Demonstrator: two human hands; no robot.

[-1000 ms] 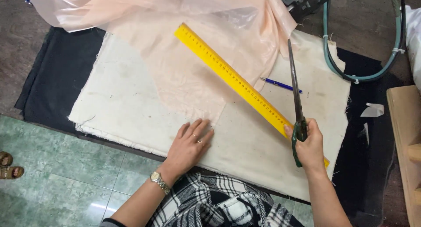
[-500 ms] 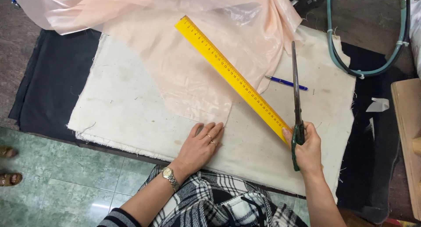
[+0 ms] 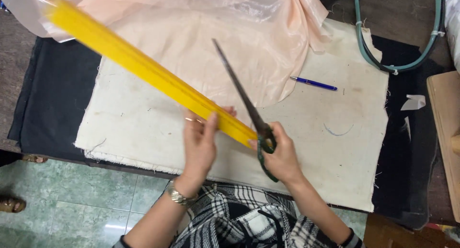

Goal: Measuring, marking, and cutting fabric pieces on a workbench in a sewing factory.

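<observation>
left hand [image 3: 200,145]: grip closed on yellow ruler [image 3: 143,68] | right hand [image 3: 280,154]: grip holding scissors [image 3: 244,102]

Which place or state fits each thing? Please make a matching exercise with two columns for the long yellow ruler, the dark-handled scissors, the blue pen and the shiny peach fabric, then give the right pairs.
Things
1. long yellow ruler
2. dark-handled scissors
3. blue pen
4. shiny peach fabric

Places or states
A. lies alone on the cream cloth, touched by no hand
B. gripped by the right hand, blades pointing away
C. spread at the far side of the table
D. lifted and blurred, the left hand on its near end

Pairs: 1-D, 2-B, 3-A, 4-C
</observation>
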